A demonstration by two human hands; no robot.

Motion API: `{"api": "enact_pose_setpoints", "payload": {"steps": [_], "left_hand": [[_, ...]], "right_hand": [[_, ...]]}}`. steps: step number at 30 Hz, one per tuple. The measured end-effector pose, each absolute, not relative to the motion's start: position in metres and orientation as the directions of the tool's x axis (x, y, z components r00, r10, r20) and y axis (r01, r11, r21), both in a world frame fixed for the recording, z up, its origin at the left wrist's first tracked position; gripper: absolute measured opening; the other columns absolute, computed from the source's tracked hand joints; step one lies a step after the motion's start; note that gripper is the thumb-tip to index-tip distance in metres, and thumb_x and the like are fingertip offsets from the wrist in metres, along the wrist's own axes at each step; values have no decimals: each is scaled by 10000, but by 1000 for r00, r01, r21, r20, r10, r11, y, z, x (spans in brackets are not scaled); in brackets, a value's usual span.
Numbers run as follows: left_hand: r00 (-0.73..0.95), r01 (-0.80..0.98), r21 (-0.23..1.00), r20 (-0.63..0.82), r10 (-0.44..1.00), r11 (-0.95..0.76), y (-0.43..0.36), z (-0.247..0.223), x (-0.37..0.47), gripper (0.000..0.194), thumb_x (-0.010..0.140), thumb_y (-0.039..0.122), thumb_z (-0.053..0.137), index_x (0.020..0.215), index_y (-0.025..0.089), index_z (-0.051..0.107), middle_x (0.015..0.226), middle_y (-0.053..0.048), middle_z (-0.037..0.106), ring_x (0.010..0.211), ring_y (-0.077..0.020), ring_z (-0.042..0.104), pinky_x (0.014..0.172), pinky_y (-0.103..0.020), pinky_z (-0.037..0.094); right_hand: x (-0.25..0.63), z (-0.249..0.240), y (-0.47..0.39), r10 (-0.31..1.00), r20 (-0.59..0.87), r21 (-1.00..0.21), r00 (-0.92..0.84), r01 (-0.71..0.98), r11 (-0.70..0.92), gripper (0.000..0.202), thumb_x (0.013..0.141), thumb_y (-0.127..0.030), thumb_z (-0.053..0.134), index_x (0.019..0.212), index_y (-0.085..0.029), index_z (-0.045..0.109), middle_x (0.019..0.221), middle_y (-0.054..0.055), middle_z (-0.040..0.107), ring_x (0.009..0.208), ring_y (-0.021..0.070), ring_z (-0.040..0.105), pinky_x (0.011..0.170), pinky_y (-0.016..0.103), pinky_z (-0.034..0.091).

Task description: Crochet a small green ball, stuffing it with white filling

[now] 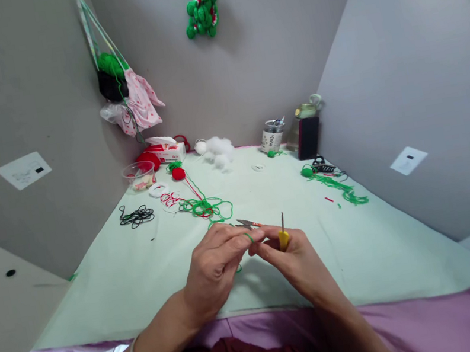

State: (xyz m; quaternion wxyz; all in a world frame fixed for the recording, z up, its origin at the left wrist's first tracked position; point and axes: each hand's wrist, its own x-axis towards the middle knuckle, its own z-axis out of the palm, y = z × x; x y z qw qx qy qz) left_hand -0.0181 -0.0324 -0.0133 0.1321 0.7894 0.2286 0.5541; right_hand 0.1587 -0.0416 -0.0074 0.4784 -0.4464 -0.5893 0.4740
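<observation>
In the head view my two hands meet over the front middle of the table. Green yarn (249,237) loops over a finger of my left hand (213,261), whose fingers are bent closed around the strand. My right hand (296,256) grips a crochet hook (284,240) by its yellow handle, the metal shaft pointing up. Its fingertips press against those of the left; any small piece pinched between them is hidden. Just beyond the fingers lie small scissors (247,223), partly covered by the hands. A tangle of green yarn strands (204,207) spreads behind the left hand.
Black cord (136,215), a plastic tub (139,177) and a tissue box (169,153) sit at left. White stuffing (218,150) lies at the back. A pen tin (272,137), a dark phone (308,138) and green yarn lengths (340,185) are at right.
</observation>
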Motion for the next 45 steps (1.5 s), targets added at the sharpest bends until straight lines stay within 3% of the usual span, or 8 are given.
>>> {"api": "enact_pose_setpoints", "payload": {"steps": [3,8,12,16,22,28,38,45], "left_hand": [[281,208,481,804,523,-851,-32,-13,-18,388,972,53,628,1253,284,763,962,-48,780,879,-165,677,798,-281,555],[210,131,749,620,756,-650,-35,-11,-18,198,956,139,686,1081,231,809,988,-59,762,921,-178,693,842,-286,553],[206,94,870,459,864,-485,-37,-8,-20,189,1000,203,624,1056,216,804,1040,-62,762,964,-184,684,886,-300,541],[206,99,847,497,843,-523,-37,-9,-19,179,986,211,652,1077,237,804,1026,-56,751,968,-182,680,921,-313,537],[201,122,743,631,749,-658,-35,-12,-18,195,957,129,671,1063,231,799,1005,-58,769,916,-170,688,865,-295,551],[195,105,854,484,853,-509,-35,-16,-19,266,970,219,671,1218,220,769,1000,-59,725,929,-173,669,891,-309,548],[223,-3,938,340,914,-348,-39,-7,-17,301,940,234,658,1226,192,743,893,-26,641,835,-151,623,812,-283,533],[289,-90,974,226,930,-208,-37,-6,-16,279,914,215,643,1174,183,739,840,-5,595,801,-137,600,784,-269,518]], "right_hand": [[160,-7,-42,970,146,-982,-192,89,166,187,813,-374,770,729,-207,779,681,11,649,576,124,453,565,278,340],[159,-6,-43,967,146,-977,-207,124,173,223,824,-429,774,776,-212,787,706,2,657,545,108,375,552,283,306],[160,-6,-43,976,148,-980,-159,106,166,270,838,-453,759,730,-205,764,675,13,653,622,143,482,598,283,357],[160,-7,-43,976,164,-981,-140,79,176,276,868,-449,726,734,-211,766,729,30,704,692,172,567,668,299,421],[158,-9,-44,974,181,-976,-134,100,195,287,864,-440,731,695,-209,747,684,27,669,669,170,540,641,301,400],[157,-8,-44,983,175,-984,-46,29,177,243,867,-404,739,729,-204,749,660,7,655,591,127,463,585,282,369],[154,-3,-44,980,153,-988,-131,-15,152,291,785,-460,825,731,-201,703,668,-1,646,603,129,517,581,272,409],[156,-7,-43,990,129,-989,-62,-86,123,245,838,-432,778,795,-203,702,631,-15,627,552,112,464,566,268,399]]}}
